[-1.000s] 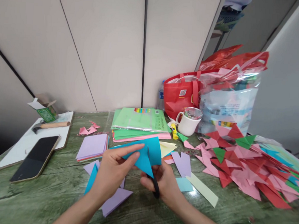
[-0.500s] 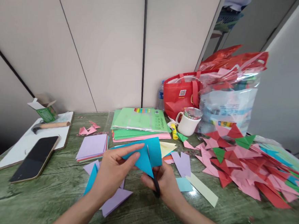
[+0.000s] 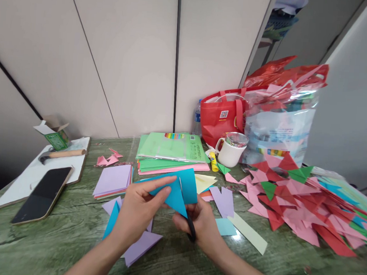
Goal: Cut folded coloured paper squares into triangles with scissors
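My left hand (image 3: 145,204) pinches a folded sheet of blue paper (image 3: 176,197) between thumb and fingers, above the table. My right hand (image 3: 201,222) is closed round the black handle of a pair of scissors (image 3: 191,230). Their blades run up along a cut in the blue paper and are mostly hidden by it. To the right of the cut, a strip of the sheet curls over. Below my left hand lie folded purple paper pieces (image 3: 142,247) and a blue folded piece (image 3: 112,220). A stack of purple squares (image 3: 113,180) sits beyond my left wrist.
Packs of coloured paper (image 3: 173,147) lie at the back, near a glue stick (image 3: 213,161) and a white mug (image 3: 232,151). A heap of red and pink pieces (image 3: 298,204) covers the right side, below bags (image 3: 278,131). A phone (image 3: 43,194) and hammer (image 3: 63,155) are left.
The hands, blue paper and scissors have shifted very slightly left. Otherwise the grip and the cut look the same.
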Demonstrator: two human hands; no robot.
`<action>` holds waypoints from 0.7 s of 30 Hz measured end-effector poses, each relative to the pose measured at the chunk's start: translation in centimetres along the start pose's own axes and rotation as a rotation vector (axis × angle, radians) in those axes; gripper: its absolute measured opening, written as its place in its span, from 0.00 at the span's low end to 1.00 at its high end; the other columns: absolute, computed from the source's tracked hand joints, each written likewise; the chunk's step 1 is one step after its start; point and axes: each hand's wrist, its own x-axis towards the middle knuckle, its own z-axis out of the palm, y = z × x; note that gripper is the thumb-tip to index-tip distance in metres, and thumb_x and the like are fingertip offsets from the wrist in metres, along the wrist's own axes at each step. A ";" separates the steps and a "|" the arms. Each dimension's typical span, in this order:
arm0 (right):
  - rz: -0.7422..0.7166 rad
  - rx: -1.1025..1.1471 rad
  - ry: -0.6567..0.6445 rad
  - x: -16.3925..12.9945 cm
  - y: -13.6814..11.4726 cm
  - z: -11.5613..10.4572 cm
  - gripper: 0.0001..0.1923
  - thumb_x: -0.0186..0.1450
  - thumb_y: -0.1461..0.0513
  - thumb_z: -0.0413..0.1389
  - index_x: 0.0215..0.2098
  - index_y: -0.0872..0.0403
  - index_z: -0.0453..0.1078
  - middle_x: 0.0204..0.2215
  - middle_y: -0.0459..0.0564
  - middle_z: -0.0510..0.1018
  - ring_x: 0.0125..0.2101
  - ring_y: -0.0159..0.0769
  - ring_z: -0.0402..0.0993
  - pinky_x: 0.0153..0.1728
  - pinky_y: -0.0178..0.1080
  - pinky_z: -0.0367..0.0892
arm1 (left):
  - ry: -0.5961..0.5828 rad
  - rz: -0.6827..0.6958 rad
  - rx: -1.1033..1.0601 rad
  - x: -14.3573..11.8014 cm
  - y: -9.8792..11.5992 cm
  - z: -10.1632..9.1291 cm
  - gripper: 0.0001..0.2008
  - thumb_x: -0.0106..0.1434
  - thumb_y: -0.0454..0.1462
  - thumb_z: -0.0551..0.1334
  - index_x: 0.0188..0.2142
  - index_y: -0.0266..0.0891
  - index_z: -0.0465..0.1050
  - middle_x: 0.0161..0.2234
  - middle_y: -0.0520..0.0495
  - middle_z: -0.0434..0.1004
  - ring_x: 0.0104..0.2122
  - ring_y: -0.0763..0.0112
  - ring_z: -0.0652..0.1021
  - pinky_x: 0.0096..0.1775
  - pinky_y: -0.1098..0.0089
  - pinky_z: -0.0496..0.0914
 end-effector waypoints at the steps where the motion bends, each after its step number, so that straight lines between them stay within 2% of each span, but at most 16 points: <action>1: 0.002 0.013 -0.011 0.0 -0.1 0.0 0.18 0.45 0.59 0.64 0.29 0.53 0.62 0.18 0.40 0.69 0.18 0.28 0.61 0.19 0.30 0.57 | 0.005 -0.004 -0.008 0.0 0.0 0.0 0.11 0.53 0.38 0.65 0.38 0.43 0.79 0.31 0.50 0.82 0.26 0.70 0.80 0.31 0.71 0.76; 7: 0.000 0.066 -0.053 0.0 -0.4 0.1 0.19 0.44 0.60 0.66 0.30 0.54 0.63 0.20 0.42 0.71 0.20 0.30 0.64 0.21 0.31 0.60 | 0.008 -0.007 -0.025 0.2 0.1 0.0 0.11 0.53 0.37 0.65 0.37 0.44 0.79 0.32 0.52 0.82 0.26 0.71 0.80 0.30 0.73 0.76; 16: -0.016 0.079 -0.069 0.0 -0.2 -0.1 0.16 0.46 0.63 0.64 0.29 0.55 0.64 0.18 0.39 0.68 0.18 0.25 0.57 0.19 0.28 0.55 | 0.006 -0.008 -0.027 0.1 0.1 -0.1 0.11 0.52 0.37 0.65 0.37 0.44 0.79 0.32 0.52 0.82 0.25 0.73 0.79 0.29 0.73 0.76; 21: 0.011 0.054 -0.049 0.1 0.0 -0.1 0.14 0.47 0.63 0.63 0.29 0.55 0.64 0.17 0.39 0.68 0.17 0.26 0.59 0.18 0.28 0.55 | 0.011 -0.002 -0.017 0.1 0.0 0.0 0.10 0.52 0.37 0.65 0.36 0.44 0.79 0.32 0.52 0.82 0.25 0.73 0.79 0.29 0.74 0.76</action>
